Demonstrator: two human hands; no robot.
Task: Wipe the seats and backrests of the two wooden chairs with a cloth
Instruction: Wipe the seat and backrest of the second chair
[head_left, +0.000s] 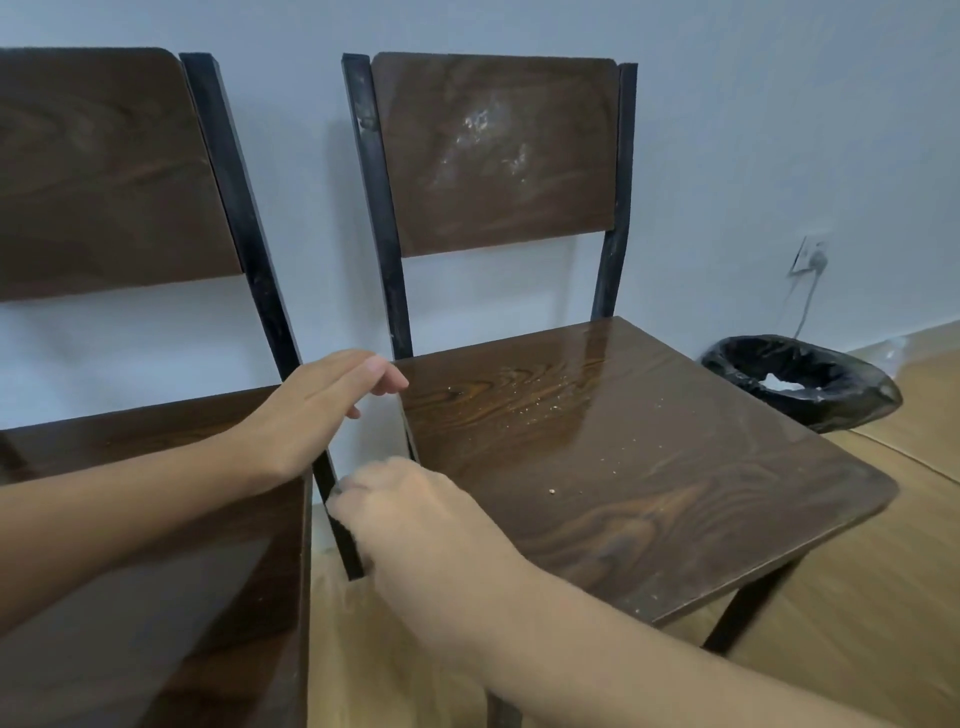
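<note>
Chairs (623, 441) stand against pale wall (779, 130); crumbs dot right seat (649, 467)

Light wooden floor (857, 597) down there, running up to the pale wall. Two dark wooden chairs stand on it side by side against that wall: the left chair (130, 519) and the right chair (623, 441), just beside each other with a narrow strip of floor showing between them. Off to the right, near the wall, a bin lined with a black bag (802, 382) sits on the floor.
</note>
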